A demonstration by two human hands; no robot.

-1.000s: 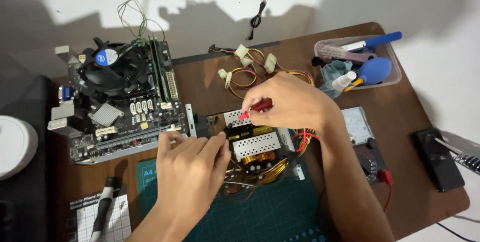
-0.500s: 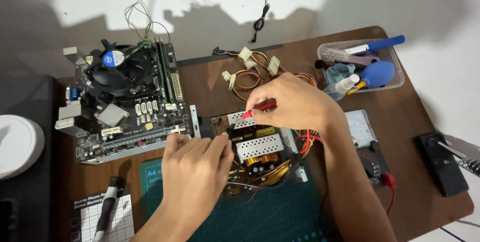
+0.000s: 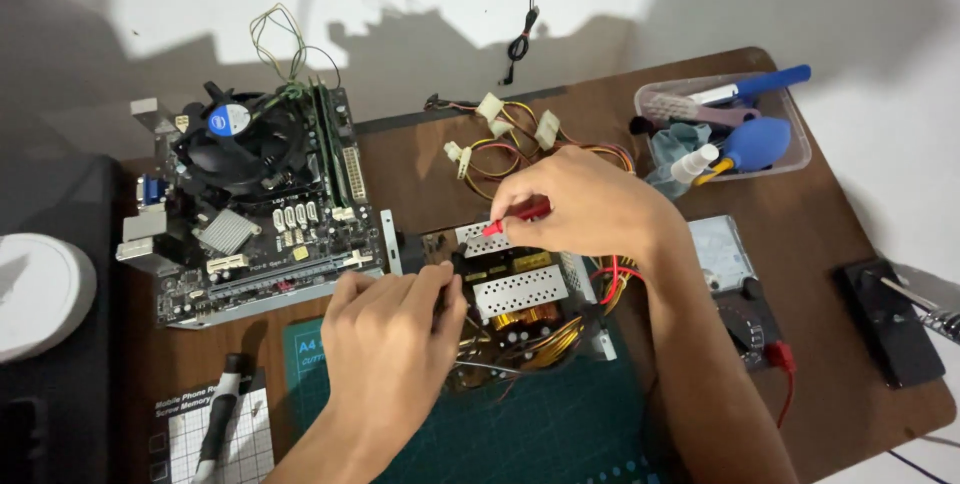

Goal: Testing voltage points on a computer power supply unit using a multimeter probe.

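Fingers of our right hand (image 3: 590, 206) pinch red probe (image 3: 517, 216) tip-down onto open power supply board (image 3: 510, 289) | left hand (image 3: 395, 334) fingers pressed together on black probe, likely for steadiness | multimeter (image 3: 748, 319) near right, leads reaching.

both my arms are bare right up to where they leave view, no sleeves showing. my left hand (image 3: 390, 344) and my right hand (image 3: 590, 209) carry no gloves, rings, watch or bands that i can see. my fingernails look short and plain.

Probe tips (image 3: 487, 231) — hidden under fingers (image 3: 440, 289)
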